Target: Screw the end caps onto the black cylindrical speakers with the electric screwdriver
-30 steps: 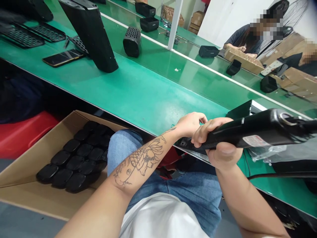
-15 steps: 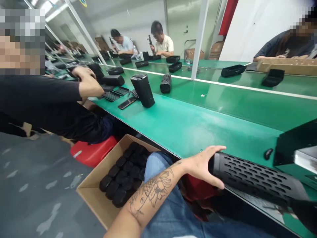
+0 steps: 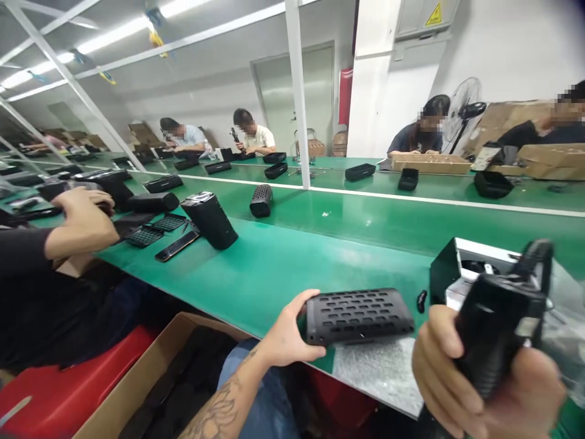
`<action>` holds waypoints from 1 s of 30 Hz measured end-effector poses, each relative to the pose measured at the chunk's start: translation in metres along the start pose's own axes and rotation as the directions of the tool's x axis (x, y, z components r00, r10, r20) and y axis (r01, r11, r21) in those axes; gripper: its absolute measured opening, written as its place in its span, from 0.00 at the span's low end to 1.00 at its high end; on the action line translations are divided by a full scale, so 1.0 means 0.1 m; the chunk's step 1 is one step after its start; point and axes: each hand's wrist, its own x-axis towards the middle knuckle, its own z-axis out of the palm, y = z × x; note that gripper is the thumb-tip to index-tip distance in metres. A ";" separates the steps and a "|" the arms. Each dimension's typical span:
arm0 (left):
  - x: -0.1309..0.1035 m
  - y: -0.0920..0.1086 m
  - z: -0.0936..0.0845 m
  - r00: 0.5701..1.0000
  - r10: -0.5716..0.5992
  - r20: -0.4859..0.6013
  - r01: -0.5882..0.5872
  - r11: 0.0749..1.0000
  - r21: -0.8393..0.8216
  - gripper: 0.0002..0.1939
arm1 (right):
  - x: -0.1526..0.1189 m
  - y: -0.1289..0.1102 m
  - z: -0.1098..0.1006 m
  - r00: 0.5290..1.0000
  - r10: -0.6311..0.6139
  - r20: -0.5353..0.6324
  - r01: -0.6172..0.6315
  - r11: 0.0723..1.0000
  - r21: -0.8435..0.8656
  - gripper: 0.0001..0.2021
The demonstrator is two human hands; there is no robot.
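Note:
My left hand (image 3: 290,334) grips the left end of a black speaker (image 3: 361,314) with a slotted grille, thumb and fingers on opposite edges. The speaker lies grille up at the front of the green bench (image 3: 274,268), over a grey, shiny sheet (image 3: 379,369). At the lower right, my right hand (image 3: 443,363) is wrapped round a black electric screwdriver (image 3: 498,323), upright and blurred, with a loop or cord at its top. Its lower end is hidden. A small black piece (image 3: 421,300) lies between the speaker and an open box (image 3: 443,274).
A tall black speaker body (image 3: 210,219), a phone (image 3: 177,246) and loose grilles (image 3: 145,236) are to the left. Below the bench edge sits a carton (image 3: 123,372) of black parts beside a red stool (image 3: 86,372). A co-worker's arm (image 3: 82,225) is at the left; others sit opposite.
The view has swung right and up. The speaker now lies nearly level, with my left hand closed on its end. My right hand with the screwdriver has come into view.

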 end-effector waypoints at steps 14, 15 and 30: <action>2.30 -0.16 0.17 0.821 0.011 -0.570 0.045 0.995 0.085 0.52 | 0.81 0.81 -0.75 0.943 0.130 -0.307 -0.050 0.966 0.254 0.21; 2.49 -0.12 0.28 0.815 0.003 -0.579 0.055 0.995 0.082 0.52 | 0.81 0.83 -0.77 0.943 0.155 -0.296 -0.075 0.961 0.265 0.22; 3.59 0.13 1.51 0.761 -0.158 -0.629 0.314 0.939 0.144 0.53 | 0.91 0.76 -0.86 0.963 0.134 -0.233 -0.052 0.943 0.330 0.22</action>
